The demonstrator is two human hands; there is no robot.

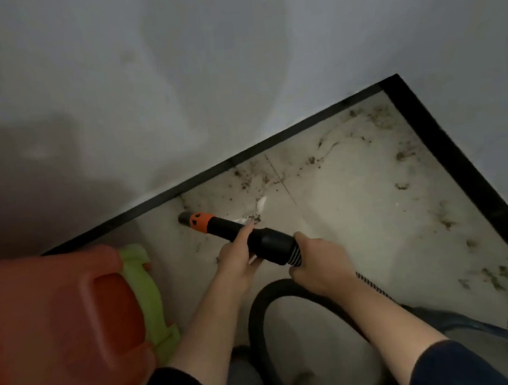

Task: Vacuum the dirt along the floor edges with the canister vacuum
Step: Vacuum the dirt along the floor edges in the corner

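Fingers point(244, 234) of left hand point(237, 263), right hand point(319, 263) grasp vacuum wand point(268, 239); nozzle point(185, 219) near skirting point(156, 200); orange container point(58, 314) close left; dirt point(314, 160) right.

Dim, soft picture; a shadow darkens the wall point(62, 165), edges bowed.

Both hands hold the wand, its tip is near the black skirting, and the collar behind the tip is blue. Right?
No. The head view shows the collar is orange, not blue. The left hand and right hand do hold the wand, its tip near the black skirting.
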